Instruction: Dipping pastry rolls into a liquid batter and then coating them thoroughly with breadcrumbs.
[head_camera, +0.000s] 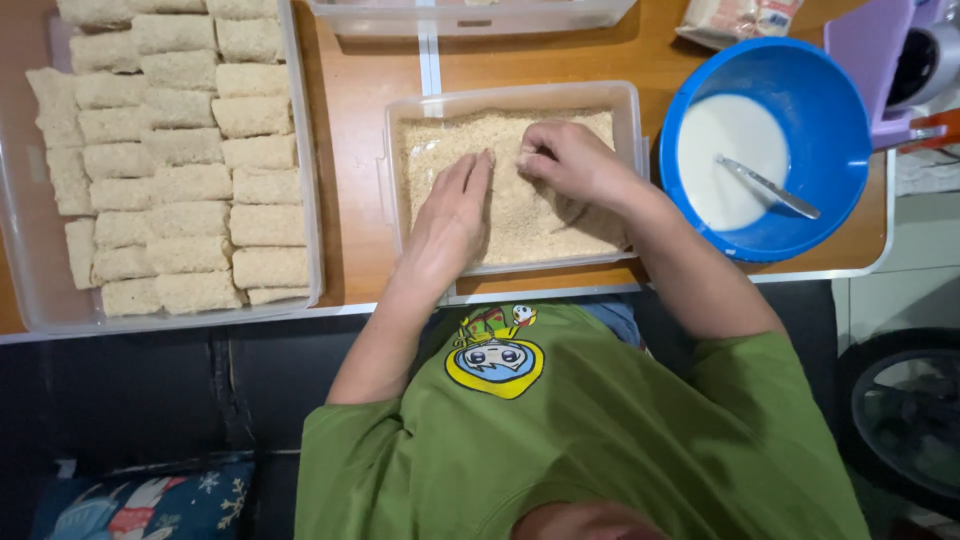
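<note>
Presently, the wooden bench (360, 90) carries all items in view. Largest is the clear tray (310, 200) at the far left, packed with rows of crumb-coated rolls (180, 150) lying side by side. Next in size, the blue bowl (830, 130) stands at the right, holding white batter with a metal spoon (768, 187) resting in it. Between tray and bowl sits the clear container (632, 110) filled with breadcrumbs (520, 215); it lies directly in front of the person in the green shirt.

Both hands are inside this container, on the crumb bed. The left hand (452, 215) lies flat, fingers extended and together, palm pressed down on the crumbs near the container's middle; it grips nothing visible. The right hand (572, 165) sits just beside it, toward the upper right of the container, fingers curled inward and knuckles up, fingertips close to those of the left. Whether it encloses anything beneath the curled fingers cannot be told, as crumbs and fingers hide the underside. The bowl stands near the right forearm, apart from it.
</note>
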